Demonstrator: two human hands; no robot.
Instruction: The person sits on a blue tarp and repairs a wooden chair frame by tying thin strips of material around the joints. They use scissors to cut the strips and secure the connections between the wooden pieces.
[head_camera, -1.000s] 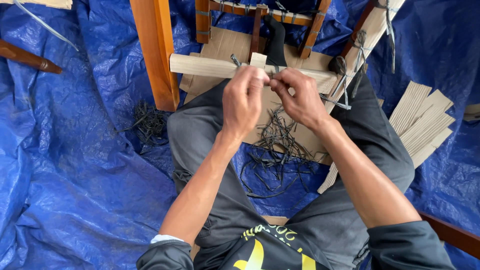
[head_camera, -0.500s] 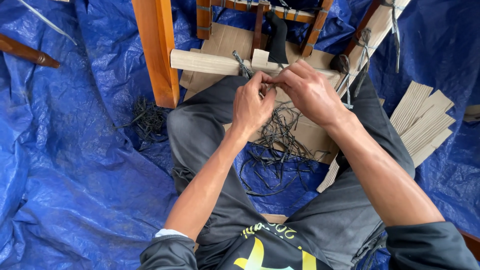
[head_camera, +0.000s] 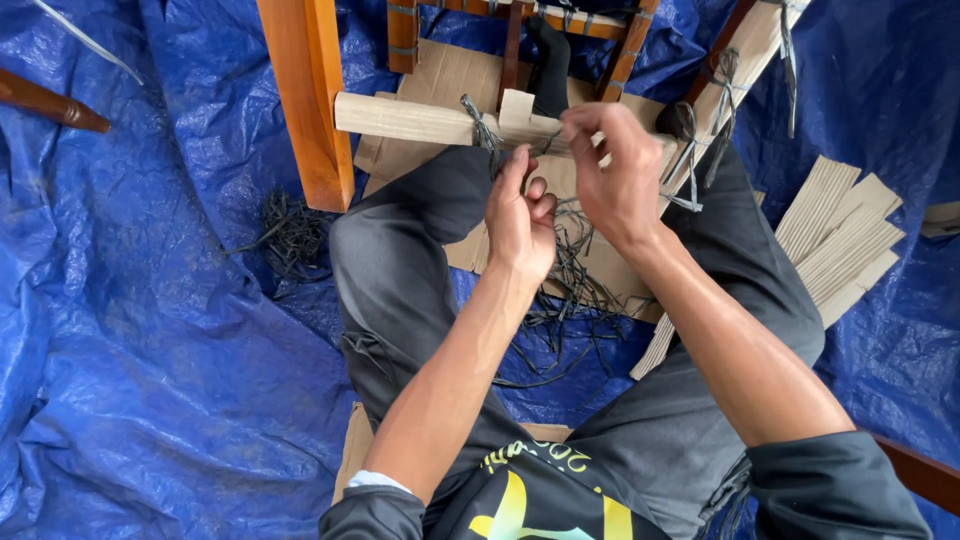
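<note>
Since a second ago, our left hand (head_camera: 520, 225) dropped; right hand (head_camera: 610, 175) fingers pinch dark cord (head_camera: 545, 145) at the half-bound pale slat (head_camera: 410, 118).

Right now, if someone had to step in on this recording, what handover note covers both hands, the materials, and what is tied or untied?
Left hand: fingers pinched on thin dark cord below the pale cardboard-wrapped bar.
Right hand: gripping at the bar's middle, by the small cardboard flap.
Done: one dark tie knotted round the bar.
Left: the spot under the hands looks unfinished.
Nearby: loose dark cord strands on the lap, spare corrugated cardboard strips on the blue tarp, orange wooden leg.
</note>
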